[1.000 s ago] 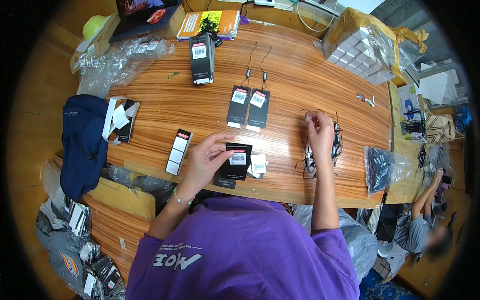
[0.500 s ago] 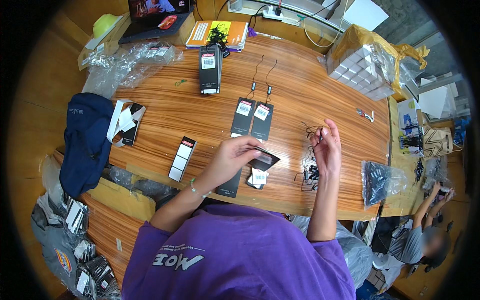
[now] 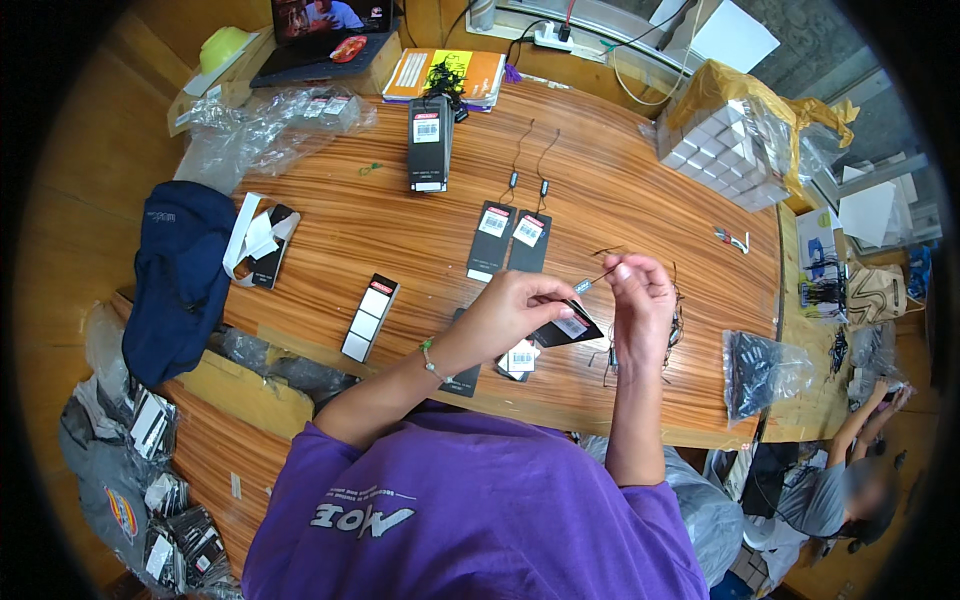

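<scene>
My left hand (image 3: 525,312) pinches a black hang tag (image 3: 574,328) with a white label, tilted above the table's near side. Close beside it, my right hand (image 3: 642,300) has thumb and fingertips closed on a thin dark string, whose small seal (image 3: 583,287) hangs at the tag's upper edge. Whether the string passes through the tag I cannot tell. Below my left hand lie some small tags with white stickers (image 3: 518,360). A dark card (image 3: 461,382) is partly hidden under my left forearm. More black strings (image 3: 676,318) lie behind my right hand.
Two strung tags (image 3: 492,240) lie ahead, with a tall stack of tags (image 3: 428,150) beyond. A sticker strip (image 3: 369,318) and a navy cloth item (image 3: 180,280) are at left. At right are wrapped white boxes (image 3: 725,150), a cutter (image 3: 732,240) and a plastic bag (image 3: 757,375). A co-worker sits far right.
My two hands have come together: the left moved right with the tag, and the right brought its string down to the tag's edge. The view has shifted slightly.
</scene>
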Motion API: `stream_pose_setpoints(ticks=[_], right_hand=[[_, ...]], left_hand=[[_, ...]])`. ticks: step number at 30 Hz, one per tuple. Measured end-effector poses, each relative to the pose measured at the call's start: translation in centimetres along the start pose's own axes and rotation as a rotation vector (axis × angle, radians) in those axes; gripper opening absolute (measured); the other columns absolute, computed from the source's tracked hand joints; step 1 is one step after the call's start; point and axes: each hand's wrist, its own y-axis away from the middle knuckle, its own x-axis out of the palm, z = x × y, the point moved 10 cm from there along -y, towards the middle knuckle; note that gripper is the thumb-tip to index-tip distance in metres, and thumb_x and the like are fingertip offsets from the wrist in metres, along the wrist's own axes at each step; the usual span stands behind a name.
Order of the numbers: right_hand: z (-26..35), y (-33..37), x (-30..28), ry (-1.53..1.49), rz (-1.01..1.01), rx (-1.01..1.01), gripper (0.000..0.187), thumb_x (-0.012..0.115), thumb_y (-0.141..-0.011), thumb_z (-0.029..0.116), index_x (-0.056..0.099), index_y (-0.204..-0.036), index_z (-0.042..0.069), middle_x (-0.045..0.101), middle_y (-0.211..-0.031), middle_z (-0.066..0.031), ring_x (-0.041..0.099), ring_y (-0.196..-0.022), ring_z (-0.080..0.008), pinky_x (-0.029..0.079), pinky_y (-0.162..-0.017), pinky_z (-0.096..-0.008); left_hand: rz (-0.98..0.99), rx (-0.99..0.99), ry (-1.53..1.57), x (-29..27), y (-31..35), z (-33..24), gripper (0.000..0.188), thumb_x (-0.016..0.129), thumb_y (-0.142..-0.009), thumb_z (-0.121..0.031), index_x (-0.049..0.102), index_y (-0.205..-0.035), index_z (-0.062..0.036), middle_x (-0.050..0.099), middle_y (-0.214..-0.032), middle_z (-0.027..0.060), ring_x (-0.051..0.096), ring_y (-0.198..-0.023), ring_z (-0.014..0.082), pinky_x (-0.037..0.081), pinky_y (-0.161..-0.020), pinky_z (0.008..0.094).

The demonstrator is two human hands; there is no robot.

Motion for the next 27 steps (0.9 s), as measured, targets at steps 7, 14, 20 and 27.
stream_pose_setpoints(ticks=[7,14,20,27], right_hand=[[0.5,-2.3,-1.4,-0.497,-0.062,0.142,0.015,0.055,-0.084,0.004,0.053,-0.099,0.005,0.061,-0.089,-0.0097,0.059,-0.086,-0.0182,0.046,-0.083,-0.0331],[2.6,-0.9,1.5,-0.338,0.204,0.043,0.010,0.055,-0.085,0.004,0.055,-0.095,0.003,0.061,-0.081,-0.0070,0.058,-0.074,-0.0147,0.048,-0.075,-0.0312],[2.4,1.2,2.6,0.642,0.104,-0.123,0.006,0.064,-0.077,0.003,0.061,-0.078,-0.002,0.059,-0.070,-0.0038,0.050,-0.059,-0.0083,0.040,-0.054,-0.0207],[3.1,2.5,6.5,1.032,0.190,-0.417,0.005,0.062,-0.071,0.000,0.058,-0.071,-0.002,0.049,-0.060,-0.0084,0.045,-0.055,-0.0190,0.037,-0.052,-0.0299]], left_hand=[[-0.022,-0.035,-0.054,-0.5,0.4,0.7,0.017,0.057,-0.082,-0.003,0.060,-0.098,0.0043,0.064,-0.088,0.0086,0.061,-0.081,0.0111,0.050,-0.073,0.0236],[-0.262,0.209,-0.056,-3.5,-0.1,-2.0,0.015,0.059,-0.080,0.003,0.061,-0.095,0.0030,0.061,-0.095,0.0068,0.060,-0.086,0.0127,0.050,-0.081,0.0234],[-0.342,0.181,-0.010,-4.4,0.0,-2.2,0.017,0.060,-0.079,0.005,0.058,-0.096,0.0030,0.061,-0.089,0.0076,0.061,-0.084,0.0119,0.051,-0.075,0.0202],[-0.385,0.198,0.003,-4.3,0.2,-2.4,0.014,0.063,-0.079,0.001,0.058,-0.092,0.0030,0.064,-0.081,0.0082,0.062,-0.076,0.0100,0.052,-0.065,0.0199]])
